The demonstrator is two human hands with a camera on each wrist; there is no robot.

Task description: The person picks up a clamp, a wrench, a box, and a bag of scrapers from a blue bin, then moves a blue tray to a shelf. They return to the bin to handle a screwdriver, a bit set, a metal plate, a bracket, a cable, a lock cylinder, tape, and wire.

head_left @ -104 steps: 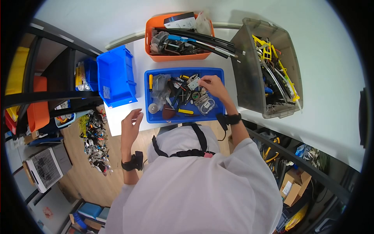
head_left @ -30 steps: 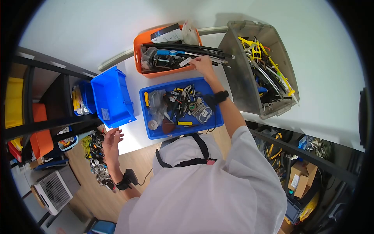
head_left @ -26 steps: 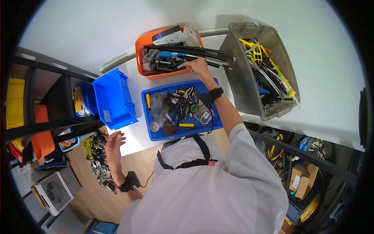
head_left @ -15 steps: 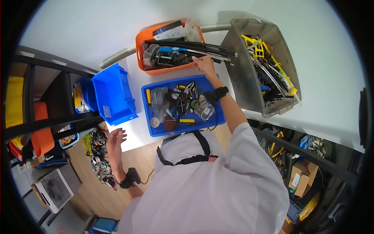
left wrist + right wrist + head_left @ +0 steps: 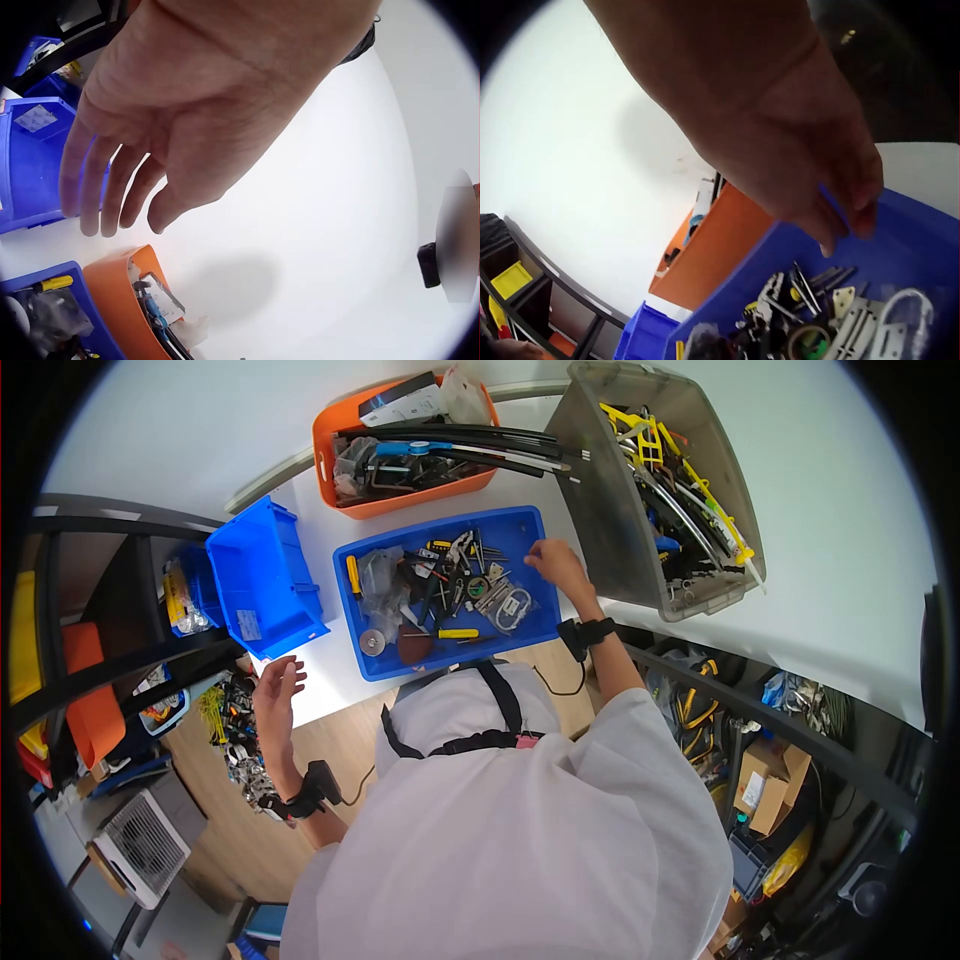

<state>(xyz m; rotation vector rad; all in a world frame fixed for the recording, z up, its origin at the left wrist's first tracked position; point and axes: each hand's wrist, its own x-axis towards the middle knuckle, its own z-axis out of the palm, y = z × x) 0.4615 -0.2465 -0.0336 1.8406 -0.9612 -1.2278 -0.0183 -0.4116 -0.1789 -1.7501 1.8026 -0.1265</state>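
In the head view my right hand (image 5: 558, 563) hovers over the right end of the blue tray (image 5: 520, 528), fingers loosely bent and holding nothing. Below it in the right wrist view lie a green-centred roll (image 5: 810, 342), slotted metal plates (image 5: 853, 330) and a looped white cable (image 5: 911, 300). The tray also bears a yellow-handled screwdriver (image 5: 458, 634), a clear plastic bag (image 5: 378, 578), a metal disc (image 5: 372, 642) and small dark tools. My left hand (image 5: 275, 698) hangs in the air by the table's left edge, its fingers relaxed and nothing in them, as the left wrist view confirms.
An orange bin (image 5: 420, 499) full of black rods and bagged parts stands behind the tray. To the right leans a grey bin (image 5: 610, 530) with yellow-framed tools. A blue bin (image 5: 262, 580) lies at the left, beside a black shelf frame (image 5: 130, 640).
My right hand carried a small flat metal plate from the tray to the orange bin, let it go there, and came back over the tray. My left hand moved left.
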